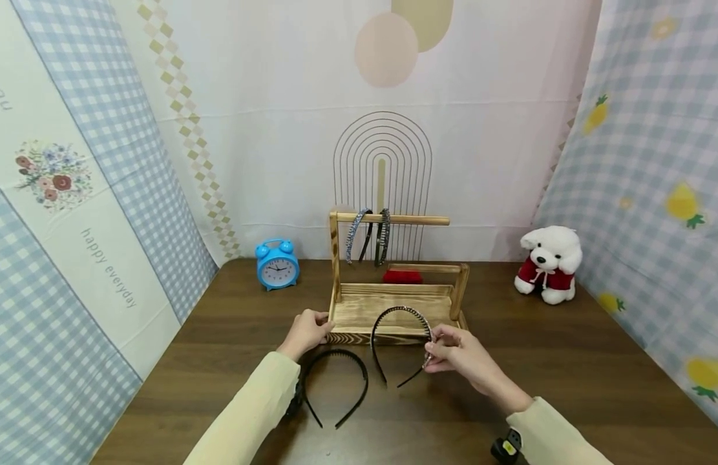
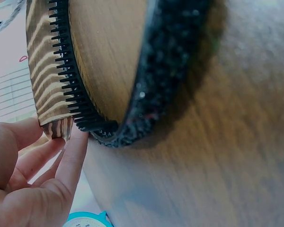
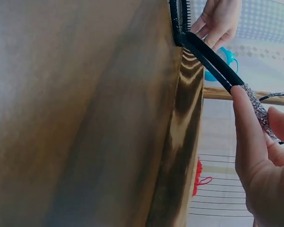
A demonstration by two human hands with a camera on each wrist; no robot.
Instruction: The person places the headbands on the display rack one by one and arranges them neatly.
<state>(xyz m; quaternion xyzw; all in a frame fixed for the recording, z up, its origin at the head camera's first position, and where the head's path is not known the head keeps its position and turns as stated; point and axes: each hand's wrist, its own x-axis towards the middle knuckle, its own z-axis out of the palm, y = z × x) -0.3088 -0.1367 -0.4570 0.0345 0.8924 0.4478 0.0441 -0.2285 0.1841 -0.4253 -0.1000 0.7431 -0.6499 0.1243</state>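
Note:
At the front left corner of a wooden headband stand [image 1: 364, 338], my left hand [image 1: 306, 330] pinches the edge between thumb and fingers, as the left wrist view shows up close. My right hand [image 1: 459, 352] holds a sparkly headband [image 1: 401, 308] by one side, its arch upward, in front of the stand. Silvery glitter covers the held side, while the tip in the right wrist view is plain black. A black glitter headband [image 2: 165, 71] with inner teeth lies on the table near my left wrist. Two more headbands, one bluish [image 1: 355, 236] and one dark [image 1: 384, 236], hang from the upper bar.
The brown table [image 1: 568, 374] carries a blue alarm clock [image 1: 278, 268] at back left and a white plush dog [image 1: 549, 265] in red at back right. A red object [image 1: 402, 276] shows behind the stand's lower bar. Patterned cloths hang around the table.

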